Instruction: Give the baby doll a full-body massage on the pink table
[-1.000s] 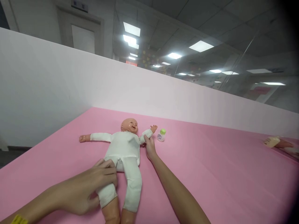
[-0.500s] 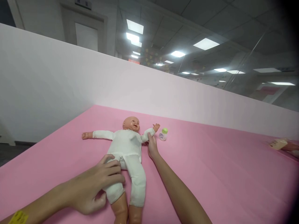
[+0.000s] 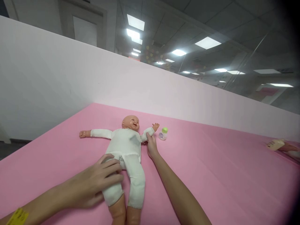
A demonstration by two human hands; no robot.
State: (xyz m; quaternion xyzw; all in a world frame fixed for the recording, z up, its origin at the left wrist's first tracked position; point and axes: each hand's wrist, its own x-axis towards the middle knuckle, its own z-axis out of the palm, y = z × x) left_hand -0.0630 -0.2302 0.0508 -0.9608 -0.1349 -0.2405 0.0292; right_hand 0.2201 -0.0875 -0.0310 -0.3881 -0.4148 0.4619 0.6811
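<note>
A baby doll (image 3: 125, 147) in a white bodysuit lies on its back on the pink surface (image 3: 211, 175), arms spread wide. My left hand (image 3: 98, 182) is wrapped around the doll's thigh nearest me. My right hand (image 3: 151, 146) pinches the white sleeve of the doll's arm on the right side. Just beyond that arm stands a small white bottle with a green cap (image 3: 162, 133).
A low white partition wall (image 3: 70, 78) borders the pink surface at the back and left. At the far right edge another person's hand (image 3: 287, 147) holds a cream-coloured bottle (image 3: 274, 144).
My left hand has shifted slightly on the doll's thigh, fingers flatter over it. My right hand stays pinched on the sleeve. The view has shifted a little.
</note>
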